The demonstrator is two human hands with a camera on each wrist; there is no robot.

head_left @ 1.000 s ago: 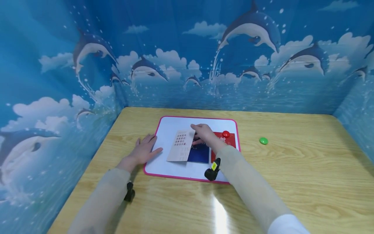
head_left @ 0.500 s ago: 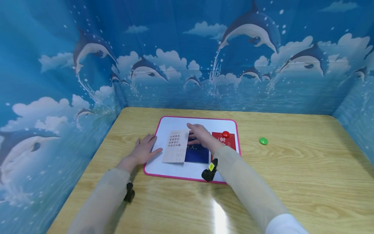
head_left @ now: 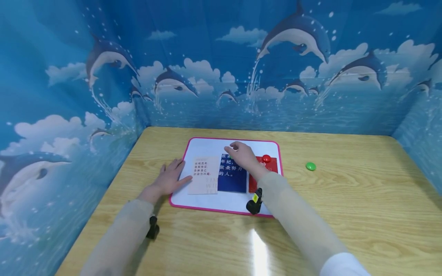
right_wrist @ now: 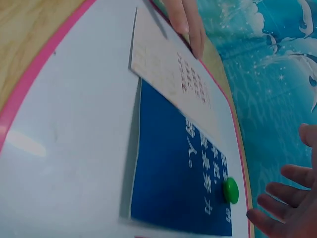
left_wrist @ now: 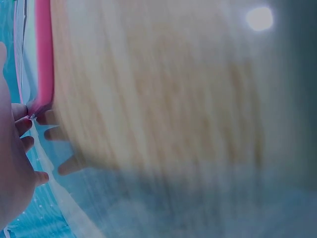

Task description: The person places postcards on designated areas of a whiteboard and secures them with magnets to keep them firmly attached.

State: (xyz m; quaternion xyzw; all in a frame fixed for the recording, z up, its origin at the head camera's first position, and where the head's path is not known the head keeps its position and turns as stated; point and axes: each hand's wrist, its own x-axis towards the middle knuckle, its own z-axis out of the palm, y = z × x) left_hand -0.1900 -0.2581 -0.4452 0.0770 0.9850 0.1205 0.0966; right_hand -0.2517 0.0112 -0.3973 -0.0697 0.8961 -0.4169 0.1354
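Note:
My left hand (head_left: 169, 178) rests, fingers spread, on the left edge of a white magnetic board (head_left: 203, 145) with a pink rim. A beige card (head_left: 203, 184) printed with lines of characters lies flat on the board, nearest that hand. Beside it is a dark blue card (head_left: 233, 182), its right edge close to a red card (head_left: 253, 186). My right hand (head_left: 243, 154) hovers over the blue card's top, partly covering it. In the right wrist view its fingers (right_wrist: 290, 193) are loosely extended and hold nothing, near a round green magnet (right_wrist: 230, 190) on the blue card.
A red round magnet (head_left: 266, 158) sits on the red card's upper part. Another green magnet (head_left: 310, 166) lies on the wooden table (head_left: 352, 199) to the board's right. A dolphin-print curtain (head_left: 207, 103) stands behind the table and along its sides.
The beige card has slid left off the blue card and now lies flat. My right hand has come away from its edge, uncovering more blue card. My left hand has stayed put.

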